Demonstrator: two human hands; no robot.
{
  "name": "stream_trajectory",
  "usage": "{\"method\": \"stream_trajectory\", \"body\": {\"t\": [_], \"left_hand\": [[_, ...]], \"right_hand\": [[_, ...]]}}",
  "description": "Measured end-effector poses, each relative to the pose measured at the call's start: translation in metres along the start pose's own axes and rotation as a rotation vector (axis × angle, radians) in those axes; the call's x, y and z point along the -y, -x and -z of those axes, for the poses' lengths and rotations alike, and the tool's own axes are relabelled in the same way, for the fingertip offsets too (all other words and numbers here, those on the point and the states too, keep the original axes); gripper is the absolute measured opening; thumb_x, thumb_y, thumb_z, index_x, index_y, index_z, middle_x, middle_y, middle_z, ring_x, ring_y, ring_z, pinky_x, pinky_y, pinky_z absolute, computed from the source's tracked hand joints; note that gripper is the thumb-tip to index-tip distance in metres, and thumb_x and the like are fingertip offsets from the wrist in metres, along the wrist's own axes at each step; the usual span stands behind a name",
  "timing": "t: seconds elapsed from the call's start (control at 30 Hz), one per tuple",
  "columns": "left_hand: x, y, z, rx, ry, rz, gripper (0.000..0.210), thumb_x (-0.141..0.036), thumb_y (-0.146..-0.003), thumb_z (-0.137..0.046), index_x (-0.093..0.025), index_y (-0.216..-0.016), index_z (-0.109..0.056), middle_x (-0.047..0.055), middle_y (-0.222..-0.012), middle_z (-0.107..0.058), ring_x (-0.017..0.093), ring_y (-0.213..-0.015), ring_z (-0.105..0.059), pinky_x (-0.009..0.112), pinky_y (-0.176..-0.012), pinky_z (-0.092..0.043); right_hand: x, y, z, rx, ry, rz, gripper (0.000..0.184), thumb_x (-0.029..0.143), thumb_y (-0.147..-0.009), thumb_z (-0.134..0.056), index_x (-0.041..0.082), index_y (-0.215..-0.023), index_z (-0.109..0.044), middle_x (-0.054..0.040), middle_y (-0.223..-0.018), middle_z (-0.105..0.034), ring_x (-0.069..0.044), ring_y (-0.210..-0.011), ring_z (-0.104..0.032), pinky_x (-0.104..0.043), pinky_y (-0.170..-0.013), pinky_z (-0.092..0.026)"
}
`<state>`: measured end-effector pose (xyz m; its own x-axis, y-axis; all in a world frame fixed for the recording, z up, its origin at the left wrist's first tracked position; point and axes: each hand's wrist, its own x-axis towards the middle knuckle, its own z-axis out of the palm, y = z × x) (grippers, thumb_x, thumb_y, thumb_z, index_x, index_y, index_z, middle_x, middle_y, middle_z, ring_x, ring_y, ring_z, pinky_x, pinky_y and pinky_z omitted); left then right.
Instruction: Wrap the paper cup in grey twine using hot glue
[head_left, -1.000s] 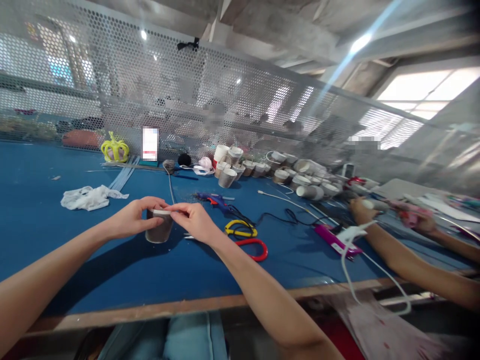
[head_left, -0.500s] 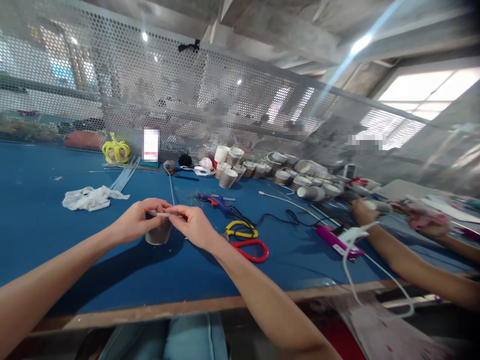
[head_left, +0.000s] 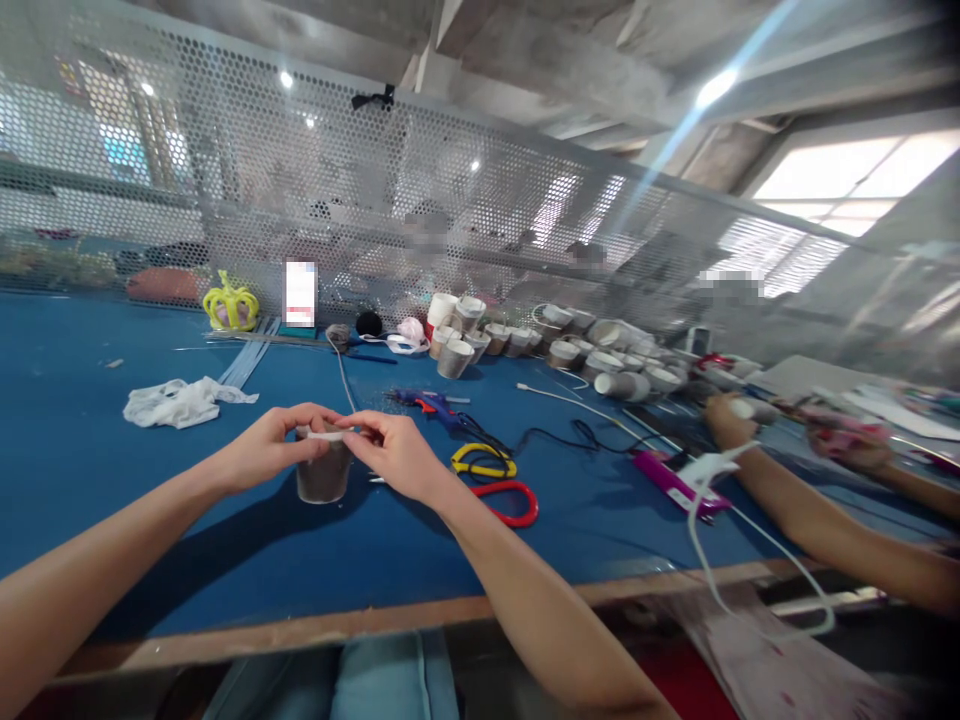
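Observation:
A small grey-brown cup [head_left: 322,475] with a white rim stands on the blue table in front of me. My left hand [head_left: 289,440] is closed around its left side, thumb in front and fingers over the rim. At the right edge of the rim, my right hand [head_left: 386,450] is closed in a pinch. A thin grey cord [head_left: 344,380] runs from a small ball of grey yarn [head_left: 338,337] down to these right fingertips, which hide its end. Right of my hand lie scissors with red [head_left: 517,503] handles, their blades partly covered.
A yellow-handled tool [head_left: 484,460] and a blue glue gun [head_left: 427,402] with a black cable lie to the right. Many cups [head_left: 454,358] stand along the mesh screen. A white cloth [head_left: 180,402] lies left. At right, a co-worker's hand [head_left: 729,424] holds a cup near a purple power strip [head_left: 679,487].
The cup has shifted slightly right and toward me, and more of its front shows. Both my hands have moved a little with it, staying closed at the rim.

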<state>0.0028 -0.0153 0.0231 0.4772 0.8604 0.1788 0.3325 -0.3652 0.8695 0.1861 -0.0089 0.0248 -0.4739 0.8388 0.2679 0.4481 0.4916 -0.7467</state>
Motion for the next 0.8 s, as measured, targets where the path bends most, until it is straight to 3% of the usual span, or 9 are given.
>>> {"method": "stream_trajectory", "body": {"t": [0.23, 0.57, 0.7, 0.8], "left_hand": [[-0.004, 0.001, 0.012, 0.113, -0.067, 0.003, 0.018, -0.031, -0.074, -0.048, -0.016, -0.065, -0.05, 0.007, -0.115, -0.053, 0.02, -0.096, -0.054, 0.03, -0.078, -0.044], [-0.005, 0.001, 0.016, 0.158, -0.109, -0.033, 0.017, -0.03, -0.074, -0.047, -0.016, -0.065, -0.049, 0.007, -0.115, -0.054, 0.02, -0.101, -0.053, 0.03, -0.084, -0.042], [-0.008, 0.003, 0.015, 0.152, -0.094, -0.022, 0.017, -0.031, -0.073, -0.047, -0.016, -0.067, -0.05, 0.007, -0.115, -0.054, 0.021, -0.102, -0.052, 0.031, -0.083, -0.042], [-0.009, 0.004, 0.015, 0.144, -0.104, -0.054, 0.017, -0.033, -0.073, -0.048, -0.016, -0.069, -0.05, 0.008, -0.111, -0.056, 0.022, -0.102, -0.051, 0.032, -0.083, -0.042]], "right_hand": [[-0.002, -0.003, 0.017, -0.135, 0.108, 0.03, 0.018, 0.022, -0.074, -0.05, 0.013, -0.081, -0.064, -0.0033, -0.072, -0.061, -0.009, -0.059, -0.049, -0.02, -0.055, -0.037], [0.003, -0.009, 0.021, -0.032, 0.279, 0.072, 0.016, 0.017, -0.073, -0.051, 0.014, -0.081, -0.065, -0.0049, -0.078, -0.062, -0.011, -0.069, -0.054, -0.024, -0.064, -0.04], [0.019, -0.021, 0.026, -0.011, 0.373, 0.111, 0.016, 0.013, -0.07, -0.051, 0.014, -0.078, -0.065, -0.0051, -0.078, -0.063, -0.012, -0.071, -0.054, -0.025, -0.066, -0.04], [0.034, -0.037, 0.021, -0.053, 0.323, 0.198, 0.018, 0.011, -0.071, -0.049, 0.015, -0.079, -0.065, -0.0045, -0.081, -0.063, -0.012, -0.074, -0.054, -0.025, -0.07, -0.04]]}}
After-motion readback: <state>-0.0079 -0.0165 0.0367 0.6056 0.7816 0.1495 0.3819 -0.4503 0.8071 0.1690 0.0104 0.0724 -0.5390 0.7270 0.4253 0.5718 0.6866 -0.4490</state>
